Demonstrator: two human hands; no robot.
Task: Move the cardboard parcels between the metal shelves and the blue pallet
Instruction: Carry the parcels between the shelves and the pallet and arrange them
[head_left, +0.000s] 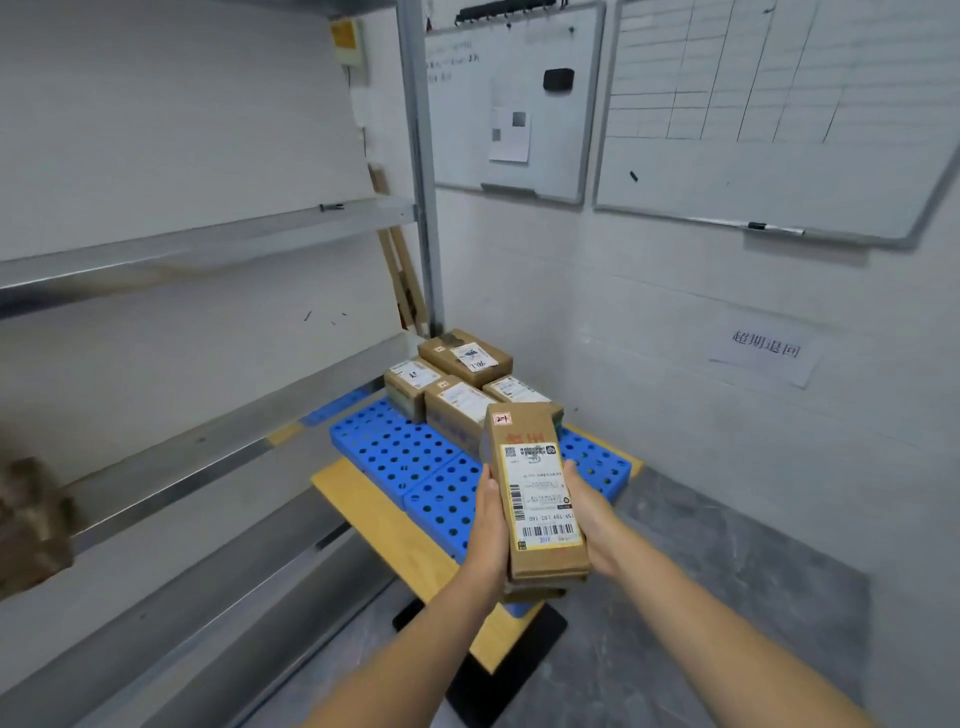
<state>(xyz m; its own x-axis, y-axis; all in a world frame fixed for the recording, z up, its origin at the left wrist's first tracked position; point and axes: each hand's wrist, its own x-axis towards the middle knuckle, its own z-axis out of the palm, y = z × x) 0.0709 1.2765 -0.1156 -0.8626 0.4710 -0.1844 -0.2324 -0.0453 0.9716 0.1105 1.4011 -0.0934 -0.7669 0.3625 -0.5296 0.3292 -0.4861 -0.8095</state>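
Observation:
I hold a long brown cardboard parcel (535, 493) with a white shipping label in front of me, above the near part of the blue pallet (405, 457). My left hand (491, 525) grips its left side and my right hand (589, 512) its right side. Several labelled parcels (462, 382) sit stacked at the pallet's far end, near the wall corner. The metal shelves (208, 244) run along the left, and a blurred brown parcel (31, 525) rests on a lower shelf at the far left edge.
The pallet lies on yellow floor marking (384, 525). A steel shelf upright (421, 171) stands behind the stack. Two whiteboards (779, 119) hang on the right wall. A black mat (498, 670) lies on the grey floor near me.

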